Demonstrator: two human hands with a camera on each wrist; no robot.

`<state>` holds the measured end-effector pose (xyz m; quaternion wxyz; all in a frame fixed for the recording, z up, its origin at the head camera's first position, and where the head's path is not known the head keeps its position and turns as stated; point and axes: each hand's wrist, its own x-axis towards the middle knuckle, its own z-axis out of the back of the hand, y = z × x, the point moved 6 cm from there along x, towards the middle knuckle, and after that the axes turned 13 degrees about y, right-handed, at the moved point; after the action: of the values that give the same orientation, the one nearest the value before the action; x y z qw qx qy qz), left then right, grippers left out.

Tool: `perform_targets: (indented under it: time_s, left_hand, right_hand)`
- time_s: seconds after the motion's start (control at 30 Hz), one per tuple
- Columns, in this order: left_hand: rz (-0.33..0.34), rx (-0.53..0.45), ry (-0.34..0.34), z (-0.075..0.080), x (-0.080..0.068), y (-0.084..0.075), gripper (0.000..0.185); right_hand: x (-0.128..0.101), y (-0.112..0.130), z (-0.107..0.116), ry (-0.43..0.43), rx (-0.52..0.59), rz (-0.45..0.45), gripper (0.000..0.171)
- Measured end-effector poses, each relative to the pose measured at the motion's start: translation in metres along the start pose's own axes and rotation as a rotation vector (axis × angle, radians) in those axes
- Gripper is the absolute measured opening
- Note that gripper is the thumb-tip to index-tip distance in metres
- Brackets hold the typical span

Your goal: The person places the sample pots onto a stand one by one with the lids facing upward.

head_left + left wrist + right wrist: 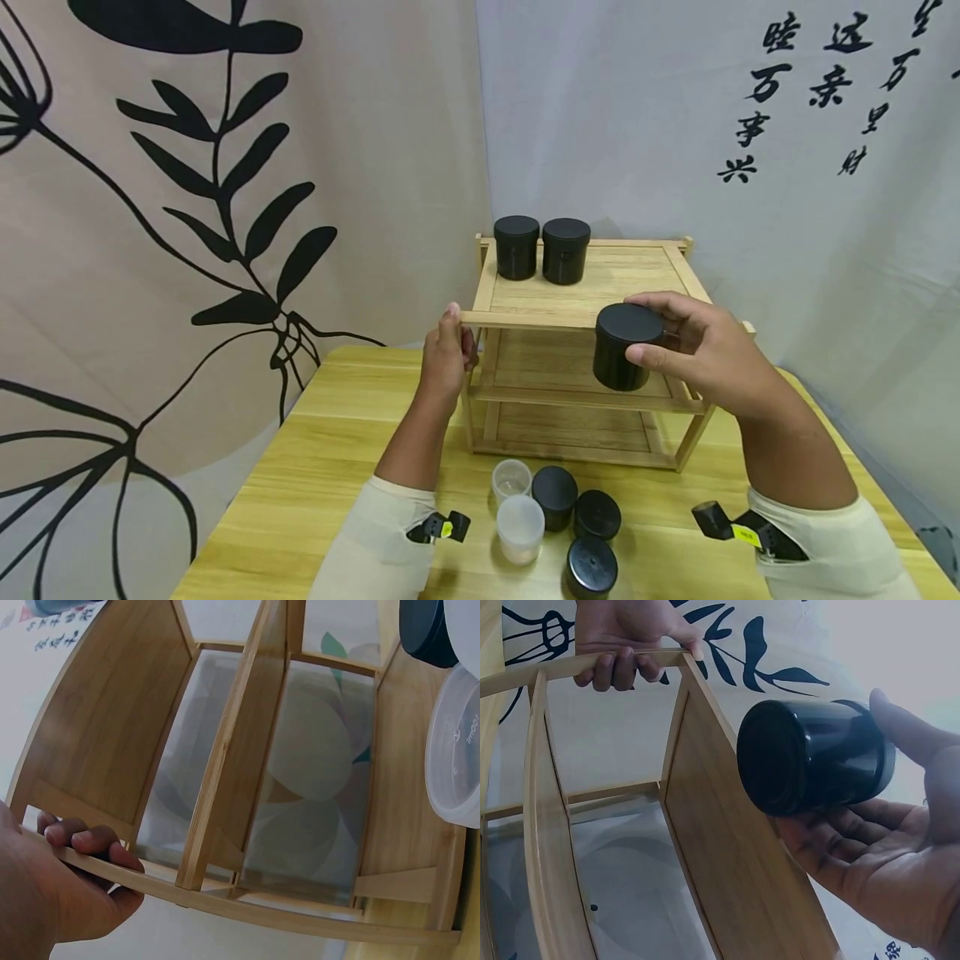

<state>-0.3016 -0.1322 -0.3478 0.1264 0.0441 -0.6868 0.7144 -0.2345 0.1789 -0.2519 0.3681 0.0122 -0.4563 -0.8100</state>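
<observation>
The left hand grips the front rail of the wooden rack, apparently to steady it, while the right hand clasps a black jar at the rack's front right corner. Two lidded black jars stand on the top shelf; three black jars and two clear cups sit on the table, one cup visibly empty.

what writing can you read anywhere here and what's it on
"睦 万 事 兴": black brush characters in a column on the grey wall hanging.
"这 亲": second column, reading uncertain.
Further columns at right: cut off or too cursive.
"100ml": clear cup, blurred and uncertain.
Yellow wrist tags: too small.
</observation>
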Motion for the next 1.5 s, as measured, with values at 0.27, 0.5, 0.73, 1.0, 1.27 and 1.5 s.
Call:
perform_targets:
  time_s: [0.27,0.5,0.73,1.0,1.27,1.5]
  left_hand:
    - [0.000,-0.004,-0.004,0.000,0.000,0.001,0.064]
    - [0.005,-0.002,-0.018,-0.001,-0.001,0.000,0.063]
    - [0.000,-0.011,-0.015,-0.001,0.000,0.000,0.063]
    - [-0.029,-0.026,0.000,-0.001,0.001,0.000,0.062]
    - [-0.019,-0.024,-0.002,-0.001,0.002,0.001,0.062]
    - [-0.022,-0.027,-0.014,-0.001,0.001,-0.001,0.061]
  right_hand:
    - [0.013,0.002,0.009,-0.029,0.037,-0.065,0.048]
    - [0.023,0.001,0.014,-0.028,0.233,-0.022,0.039]
    - [0.033,0.008,0.022,-0.050,0.285,-0.013,0.040]
    - [0.047,0.005,0.038,-0.079,0.138,-0.104,0.044]
    - [0.057,-0.005,0.047,-0.090,0.163,-0.134,0.047]
    - [0.067,-0.011,0.049,-0.110,0.186,-0.166,0.057]
